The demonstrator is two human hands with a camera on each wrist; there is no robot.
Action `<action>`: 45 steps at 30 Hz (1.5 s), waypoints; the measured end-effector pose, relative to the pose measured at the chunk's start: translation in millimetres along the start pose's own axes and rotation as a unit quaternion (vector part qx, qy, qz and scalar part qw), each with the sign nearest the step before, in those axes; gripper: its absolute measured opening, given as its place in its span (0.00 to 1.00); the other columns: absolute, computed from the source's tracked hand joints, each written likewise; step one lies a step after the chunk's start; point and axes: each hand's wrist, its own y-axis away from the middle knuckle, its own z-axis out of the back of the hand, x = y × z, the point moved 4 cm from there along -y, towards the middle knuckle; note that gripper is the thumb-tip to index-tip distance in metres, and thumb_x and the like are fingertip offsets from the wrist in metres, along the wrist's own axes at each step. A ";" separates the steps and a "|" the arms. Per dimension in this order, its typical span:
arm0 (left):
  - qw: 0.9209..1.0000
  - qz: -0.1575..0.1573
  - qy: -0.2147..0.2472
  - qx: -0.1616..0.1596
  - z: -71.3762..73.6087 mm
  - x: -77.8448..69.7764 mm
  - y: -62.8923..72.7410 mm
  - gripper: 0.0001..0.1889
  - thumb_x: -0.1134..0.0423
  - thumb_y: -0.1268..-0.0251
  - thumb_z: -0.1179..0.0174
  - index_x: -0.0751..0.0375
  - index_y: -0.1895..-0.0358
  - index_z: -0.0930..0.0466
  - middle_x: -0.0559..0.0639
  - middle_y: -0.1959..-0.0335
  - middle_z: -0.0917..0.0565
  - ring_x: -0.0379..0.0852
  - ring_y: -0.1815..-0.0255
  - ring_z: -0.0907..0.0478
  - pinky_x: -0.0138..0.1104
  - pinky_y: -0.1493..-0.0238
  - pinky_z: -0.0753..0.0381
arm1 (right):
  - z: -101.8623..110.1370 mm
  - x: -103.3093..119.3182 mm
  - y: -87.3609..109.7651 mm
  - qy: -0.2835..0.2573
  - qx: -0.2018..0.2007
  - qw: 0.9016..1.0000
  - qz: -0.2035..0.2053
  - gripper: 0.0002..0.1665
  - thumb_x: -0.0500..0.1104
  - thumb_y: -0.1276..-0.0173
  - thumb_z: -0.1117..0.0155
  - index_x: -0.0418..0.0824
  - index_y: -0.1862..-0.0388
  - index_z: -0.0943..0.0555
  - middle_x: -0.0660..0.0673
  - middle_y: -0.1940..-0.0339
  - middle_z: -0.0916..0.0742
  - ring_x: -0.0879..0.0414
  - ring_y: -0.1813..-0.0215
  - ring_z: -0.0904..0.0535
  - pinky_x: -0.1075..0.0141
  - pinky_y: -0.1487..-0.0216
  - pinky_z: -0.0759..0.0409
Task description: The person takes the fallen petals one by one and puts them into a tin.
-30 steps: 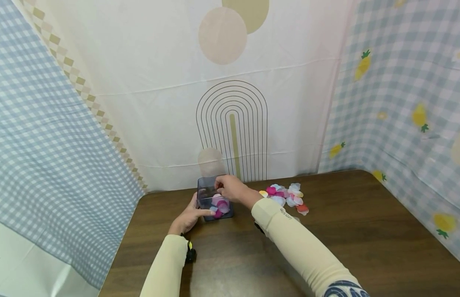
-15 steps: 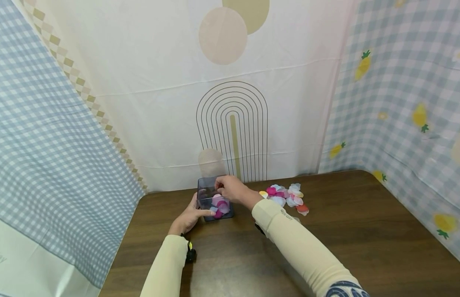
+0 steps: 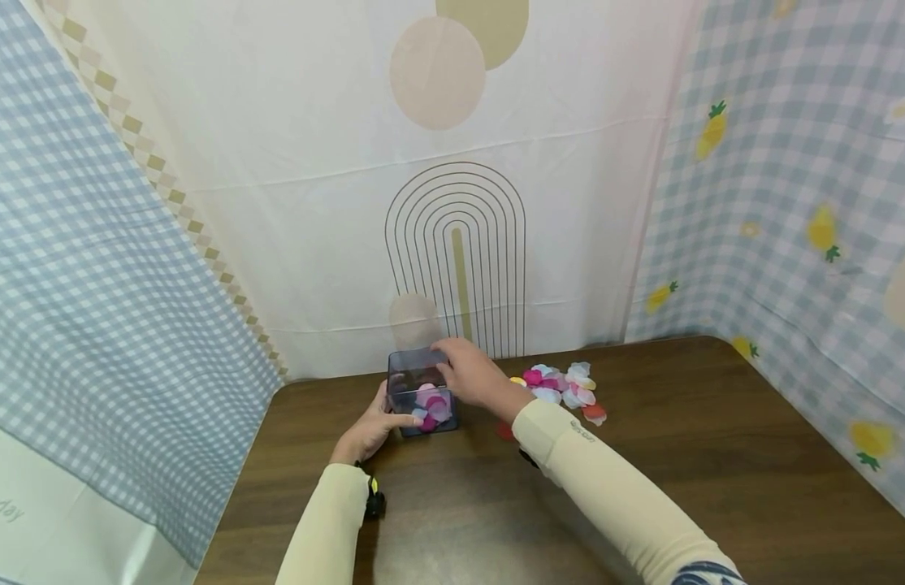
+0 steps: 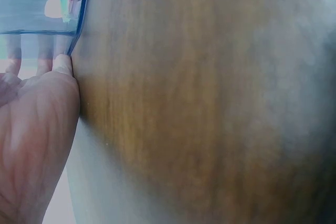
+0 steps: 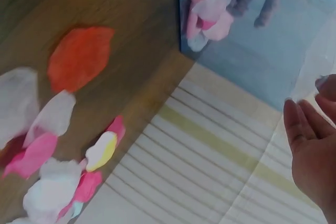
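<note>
A clear, bluish see-through box (image 3: 404,401) stands near the table's back edge with several pink, purple and white fabric petals (image 3: 435,409) at its bottom. My left hand (image 3: 370,426) holds it from the left, thumb across the front wall. In the left wrist view, fingers of that left hand (image 4: 37,129) show through the wall of the box (image 4: 26,11). My right hand (image 3: 478,378) is at the box's upper right rim. Seen from the right wrist, this hand (image 5: 315,145) has loosely bent, parted fingers with nothing visible between them, apart from the box (image 5: 289,40).
Loose petals in white, pink and yellow (image 3: 565,390) lie right of the box on the brown wooden table (image 3: 452,512). A red petal (image 5: 81,59) lies between box and pile, partly behind my right forearm in the head view. A patterned cloth (image 3: 335,268) hangs behind the table.
My right hand has drawn back from over the box's opening to its right rim, and its fingers have spread. A red petal now shows beside that wrist. The left hand and box stay put.
</note>
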 end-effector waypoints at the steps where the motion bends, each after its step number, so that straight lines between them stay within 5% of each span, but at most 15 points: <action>1: 1.000 0.000 0.001 -0.001 0.2 0.2 -0.1 0.55 0.71 0.40 0.25 0.50 0.15 0.53 0.58 0.16 0.37 0.57 0.15 0.45 0.56 0.11 0.53 | 2.9 -2.3 2.4 -0.005 -0.007 1.000 0.001 0.22 0.39 0.17 0.42 0.38 0.28 0.23 0.39 0.28 0.17 0.44 0.24 0.23 0.47 0.22 0.25; 7: 1.000 0.003 -0.008 0.005 2.7 0.5 0.8 0.57 0.69 0.39 0.25 0.49 0.15 0.55 0.57 0.15 0.40 0.58 0.13 0.49 0.59 0.12 0.54 | 19.4 -23.6 24.0 -0.012 -0.020 1.000 -0.003 0.25 0.34 0.17 0.47 0.34 0.24 0.27 0.36 0.25 0.19 0.40 0.22 0.26 0.46 0.19 0.29; 18: 1.000 0.004 -0.009 -0.001 -3.9 -2.0 -3.3 0.58 0.69 0.41 0.24 0.43 0.14 0.55 0.53 0.13 0.44 0.55 0.12 0.52 0.57 0.11 0.57 | 45.2 -92.7 93.7 0.019 -0.057 0.998 -0.021 0.20 0.31 0.21 0.48 0.34 0.35 0.19 0.35 0.35 0.14 0.37 0.30 0.21 0.41 0.28 0.22; 26: 1.000 0.006 -0.008 -0.001 -3.4 -1.0 -1.8 0.58 0.69 0.40 0.24 0.42 0.15 0.55 0.54 0.13 0.44 0.56 0.12 0.51 0.58 0.11 0.55 | 49.4 -114.7 117.3 0.022 -0.088 0.996 0.003 0.15 0.28 0.25 0.43 0.30 0.45 0.15 0.35 0.47 0.10 0.40 0.44 0.15 0.41 0.39 0.18; 39: 1.000 0.006 -0.009 -0.001 -0.3 -0.2 0.8 0.58 0.69 0.40 0.24 0.44 0.14 0.56 0.54 0.12 0.47 0.57 0.11 0.54 0.59 0.11 0.59 | 35.3 -108.6 127.5 0.037 -0.008 0.999 -0.010 0.17 0.34 0.29 0.31 0.33 0.42 0.14 0.38 0.46 0.09 0.43 0.42 0.14 0.43 0.37 0.16; 45: 1.000 0.002 -0.011 -0.001 -0.1 -0.4 0.5 0.58 0.69 0.40 0.24 0.45 0.14 0.55 0.54 0.13 0.45 0.57 0.12 0.52 0.59 0.11 0.59 | 25.2 -106.1 129.8 0.059 0.043 0.997 0.003 0.07 0.36 0.30 0.28 0.39 0.54 0.14 0.47 0.60 0.10 0.58 0.60 0.19 0.54 0.50 0.13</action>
